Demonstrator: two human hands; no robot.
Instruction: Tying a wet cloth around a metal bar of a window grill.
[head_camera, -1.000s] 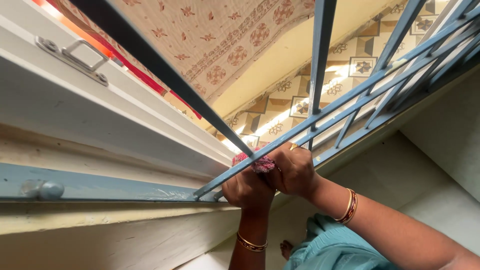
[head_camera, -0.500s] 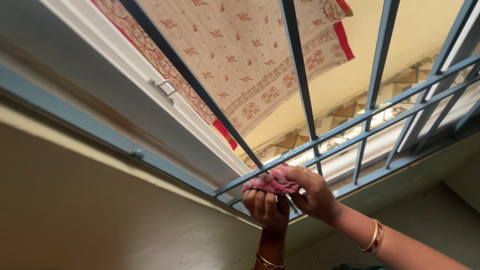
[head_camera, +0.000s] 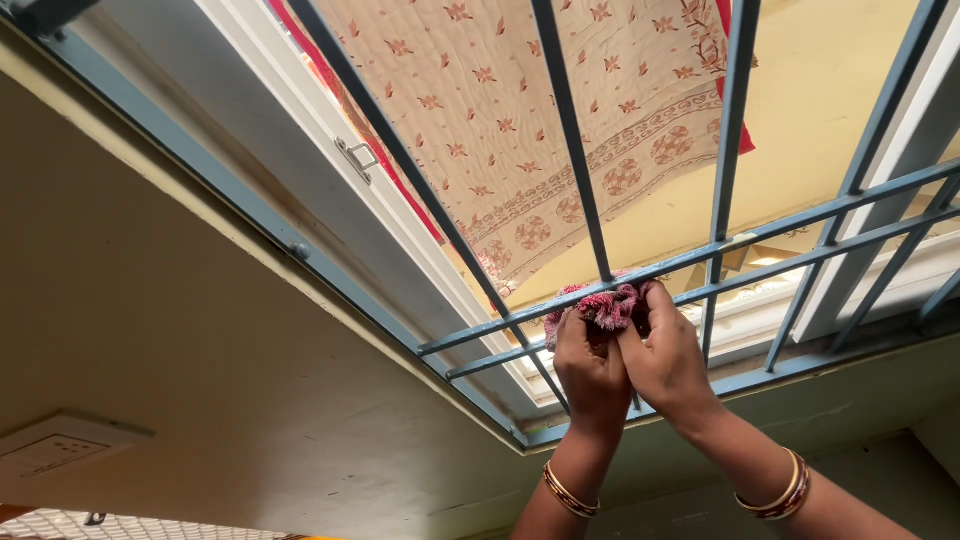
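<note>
Both hands, left (head_camera: 592, 372) and right (head_camera: 668, 362), gripped a pink rag (head_camera: 605, 304) bunched against the grille (head_camera: 640, 272) crossbar, mid-wipe; next move likely needs sliding it along the bar

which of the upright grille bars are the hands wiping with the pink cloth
The second upright bar from the left: the pink cloth held by the left hand and right hand bunches at its base.
</note>
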